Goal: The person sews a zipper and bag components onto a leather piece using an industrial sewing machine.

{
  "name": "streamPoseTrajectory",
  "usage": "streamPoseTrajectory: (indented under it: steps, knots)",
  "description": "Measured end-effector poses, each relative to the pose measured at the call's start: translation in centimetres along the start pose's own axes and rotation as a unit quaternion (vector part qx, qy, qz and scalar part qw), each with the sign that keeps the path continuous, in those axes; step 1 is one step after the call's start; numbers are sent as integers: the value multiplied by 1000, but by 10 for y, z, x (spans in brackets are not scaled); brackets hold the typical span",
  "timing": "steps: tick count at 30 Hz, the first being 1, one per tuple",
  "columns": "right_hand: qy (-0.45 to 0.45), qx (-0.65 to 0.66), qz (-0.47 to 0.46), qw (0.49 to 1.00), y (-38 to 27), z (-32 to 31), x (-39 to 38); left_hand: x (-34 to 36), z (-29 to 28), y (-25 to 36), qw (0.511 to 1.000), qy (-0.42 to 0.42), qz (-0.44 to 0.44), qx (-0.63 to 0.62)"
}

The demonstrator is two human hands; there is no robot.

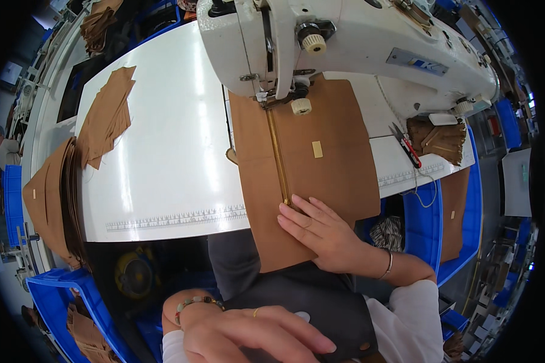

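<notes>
Right now the right hand [321, 233] lies flat and open on the brown cloth [312, 163] under the sewing machine [345, 42] on the white desk [163, 151]. Down low, the left hand [248, 336] rests in the lap — fingers spread, maybe holding nothing.

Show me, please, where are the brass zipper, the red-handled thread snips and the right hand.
brass zipper [278, 154], head view, middle of its teeth
red-handled thread snips [408, 147], head view, the red handle
right hand [321, 230], head view, back of the hand
</notes>
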State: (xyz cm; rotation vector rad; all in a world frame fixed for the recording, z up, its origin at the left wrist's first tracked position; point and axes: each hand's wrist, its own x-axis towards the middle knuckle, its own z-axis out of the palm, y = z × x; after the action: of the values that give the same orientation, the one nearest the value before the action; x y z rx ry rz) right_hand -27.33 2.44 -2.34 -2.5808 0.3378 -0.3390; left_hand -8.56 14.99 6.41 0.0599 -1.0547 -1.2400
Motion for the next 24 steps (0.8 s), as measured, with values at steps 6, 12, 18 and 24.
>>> streamPoseTrajectory:
  steps: [6,12,18,24]
  knots:
    - [17,256,49,965,17,-19,2,-9,-13,16,982,105,-3,155]
    - [78,488,236,836,22,-25,-13,-12,-60,-16,688,150,-147,695]
    - [51,502,293,812,27,-21,-18,-12,-83,-47,636,51,-86,765]
    - [83,478,251,838,21,-22,-15,-15,-92,-50,583,32,20,812]
